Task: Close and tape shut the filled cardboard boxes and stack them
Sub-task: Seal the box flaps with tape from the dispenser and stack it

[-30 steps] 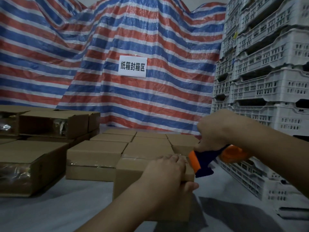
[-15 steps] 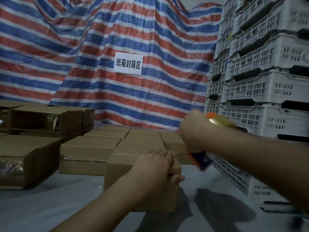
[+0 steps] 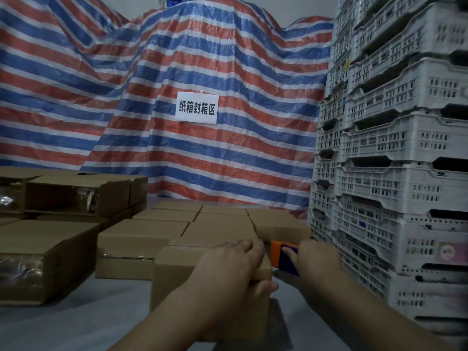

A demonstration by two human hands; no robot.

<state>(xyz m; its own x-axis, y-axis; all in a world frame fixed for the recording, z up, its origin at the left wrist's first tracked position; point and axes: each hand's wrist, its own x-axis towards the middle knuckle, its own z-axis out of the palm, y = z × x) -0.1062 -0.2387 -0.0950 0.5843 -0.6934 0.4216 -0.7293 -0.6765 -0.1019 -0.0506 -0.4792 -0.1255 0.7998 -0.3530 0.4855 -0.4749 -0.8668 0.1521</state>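
Striped tarp [image 3: 228,160] backdrop; one box [image 3: 177,279] gripped by left hand [image 3: 228,269]; right hand [image 3: 316,262] clutches tape dispenser [image 3: 282,255].

Tight on the right: the white crate stack [image 3: 395,173] rises as a wall, and only a narrow lane of grey floor [image 3: 304,333] runs between it and the near cardboard box [image 3: 177,274], a lane filled by the right hand [image 3: 317,262] gripping the tape dispenser [image 3: 283,257]. The left hand [image 3: 228,272] lies over that box's top right corner, thumb down its near face. Straight ahead, the block of closed boxes [image 3: 215,224] sits packed edge to edge up to the striped tarp [image 3: 202,59]. On the left, the taller boxes [image 3: 43,259] crowd in, but open floor spreads in front of them, near-left.
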